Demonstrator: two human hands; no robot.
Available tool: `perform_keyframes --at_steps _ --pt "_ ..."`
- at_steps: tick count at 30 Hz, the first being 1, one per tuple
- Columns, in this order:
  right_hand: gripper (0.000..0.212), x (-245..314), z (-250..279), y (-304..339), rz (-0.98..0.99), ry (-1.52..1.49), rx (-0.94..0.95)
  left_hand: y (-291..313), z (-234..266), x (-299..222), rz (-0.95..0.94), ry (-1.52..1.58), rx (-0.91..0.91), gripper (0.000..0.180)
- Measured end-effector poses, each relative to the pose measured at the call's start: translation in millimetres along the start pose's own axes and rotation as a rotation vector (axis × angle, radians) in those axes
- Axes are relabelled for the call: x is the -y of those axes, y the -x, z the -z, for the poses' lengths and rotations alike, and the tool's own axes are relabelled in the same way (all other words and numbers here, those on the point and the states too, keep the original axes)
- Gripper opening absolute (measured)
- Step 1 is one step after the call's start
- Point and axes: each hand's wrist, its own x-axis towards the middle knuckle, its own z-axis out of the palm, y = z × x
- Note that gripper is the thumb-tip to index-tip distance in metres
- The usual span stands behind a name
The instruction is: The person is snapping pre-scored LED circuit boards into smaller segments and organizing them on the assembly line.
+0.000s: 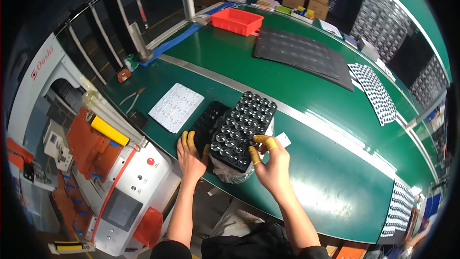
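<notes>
My left hand [192, 159], with yellow finger cots, lies with fingers stretched and apart on the near end of a black perforated panel [210, 121]. Just right of that panel, a black tray [245, 163] filled with rows of clear round lenses [239, 129] rests on a stack wrapped in clear plastic [232, 175]. My right hand [274, 163], also in yellow cots, bends thumb and index finger together around a lens at the tray's right edge. The fingertips partly hide that lens. A white board with small components [176, 107] lies beyond my left hand.
A white machine with a red button and screen [129, 196] stands close on the left. Pliers [133, 98] lie near the board. Farther off on the green table [206, 57] are a red bin [237, 21], black sheets [302, 57] and lens-covered strips [373, 91].
</notes>
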Motion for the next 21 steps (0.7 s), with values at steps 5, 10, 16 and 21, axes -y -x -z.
perform_keyframes --at_steps 5,10,16,21 --pt "0.046 -7 5 25 -0.011 -0.036 -0.106 4 -8 4 0.05 0.039 0.023 0.074" --pt "0.037 -76 38 96 -0.287 0.094 -0.104 1 -6 -5 0.074 0.016 0.058 0.071" --pt "0.011 -126 120 175 -0.442 0.179 -0.187 4 -6 3 0.013 -0.003 0.024 0.07" --pt "0.01 -142 162 206 -0.622 0.062 -0.437 5 -13 7 0.004 0.06 -0.034 0.067"
